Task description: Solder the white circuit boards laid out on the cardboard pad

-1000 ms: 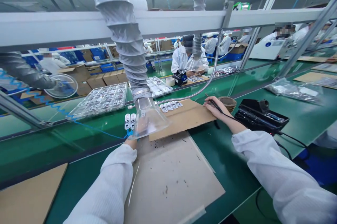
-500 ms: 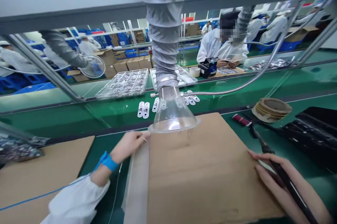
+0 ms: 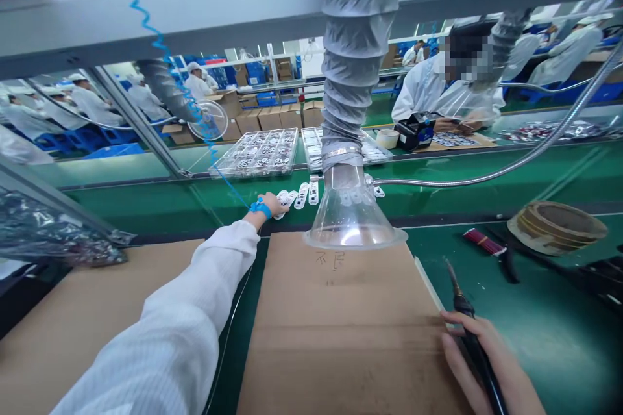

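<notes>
My left hand (image 3: 274, 204) reaches far forward over the green belt. Its fingers are closed at the leftmost of several white, round-ended strips with dark marks (image 3: 302, 195); the fingertips are small and partly hidden. A blue wrist strap (image 3: 261, 208) circles that wrist. My right hand (image 3: 491, 356) is wrapped around the black handle of a soldering iron (image 3: 463, 303), whose tip points up and away. Its fingers rest by the right edge of a brown cardboard sheet (image 3: 335, 324), which lies in front of me. A clear extraction hood (image 3: 357, 220) hangs over the sheet's far end.
A tape roll (image 3: 557, 226) and a dark red solder spool (image 3: 484, 241) lie to the right. Divided clear trays (image 3: 257, 152) stand beyond the belt. Another cardboard sheet (image 3: 97, 311) lies left, near bagged parts (image 3: 58, 226). A co-worker (image 3: 423, 90) sits opposite.
My left hand has left the cardboard's far left corner and stretched forward to the white strips. The right hand still holds the soldering iron beside the sheet. The view has shifted left.
</notes>
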The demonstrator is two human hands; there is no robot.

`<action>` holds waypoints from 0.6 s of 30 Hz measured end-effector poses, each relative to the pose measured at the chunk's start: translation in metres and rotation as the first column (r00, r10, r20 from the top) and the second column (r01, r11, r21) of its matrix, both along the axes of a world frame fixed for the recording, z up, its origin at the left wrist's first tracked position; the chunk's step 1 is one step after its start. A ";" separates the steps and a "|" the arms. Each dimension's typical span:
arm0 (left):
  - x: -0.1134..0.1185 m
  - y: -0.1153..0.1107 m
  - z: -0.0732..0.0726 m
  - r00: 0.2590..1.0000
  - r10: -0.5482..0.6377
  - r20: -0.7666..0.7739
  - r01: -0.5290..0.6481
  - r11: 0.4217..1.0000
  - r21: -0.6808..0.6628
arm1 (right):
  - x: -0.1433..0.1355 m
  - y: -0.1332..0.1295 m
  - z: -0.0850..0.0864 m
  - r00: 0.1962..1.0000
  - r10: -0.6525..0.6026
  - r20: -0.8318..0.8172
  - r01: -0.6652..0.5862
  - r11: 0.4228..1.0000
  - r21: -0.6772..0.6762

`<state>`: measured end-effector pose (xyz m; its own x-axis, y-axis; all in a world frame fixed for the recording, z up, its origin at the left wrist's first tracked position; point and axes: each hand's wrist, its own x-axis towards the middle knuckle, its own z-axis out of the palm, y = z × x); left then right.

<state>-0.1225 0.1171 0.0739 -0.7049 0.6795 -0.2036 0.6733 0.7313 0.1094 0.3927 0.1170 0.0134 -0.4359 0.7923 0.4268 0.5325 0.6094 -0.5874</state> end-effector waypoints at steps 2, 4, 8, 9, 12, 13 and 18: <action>-0.007 -0.006 0.004 1.000 0.021 -0.012 -0.022 0.998 -0.058 | 0.006 0.006 -0.010 1.000 -0.005 0.012 0.006 0.998 -0.060; -0.015 -0.011 0.009 1.000 0.016 -0.016 -0.017 0.995 -0.096 | 0.012 0.012 -0.020 0.999 -0.002 0.043 0.007 0.992 -0.124; -0.029 -0.023 0.026 1.000 -0.002 0.029 0.007 0.987 -0.159 | 0.019 0.019 -0.030 0.999 -0.001 0.040 0.008 0.984 -0.178; -0.031 -0.028 0.031 0.999 -0.005 0.048 0.013 0.986 -0.168 | 0.019 0.019 -0.030 1.000 0.010 0.029 -0.004 0.984 -0.177; -0.025 -0.048 0.043 0.994 -0.025 0.109 0.041 0.988 -0.149 | 0.016 0.019 -0.028 1.000 0.016 -0.022 -0.019 0.987 -0.161; -0.017 -0.056 0.044 0.990 -0.041 0.132 0.058 0.990 -0.128 | 0.014 0.018 -0.027 0.999 0.004 -0.041 -0.010 0.987 -0.161; 0.065 -0.094 0.030 0.947 -0.199 0.252 0.204 0.979 0.007 | 0.003 0.016 -0.022 0.992 -0.079 -0.098 0.064 0.987 -0.148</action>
<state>-0.0578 0.0230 0.1035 -0.4782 0.7964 -0.3701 0.7597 0.5866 0.2807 0.3953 0.1327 -0.0086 -0.3356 0.8763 0.3457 0.5040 0.4771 -0.7200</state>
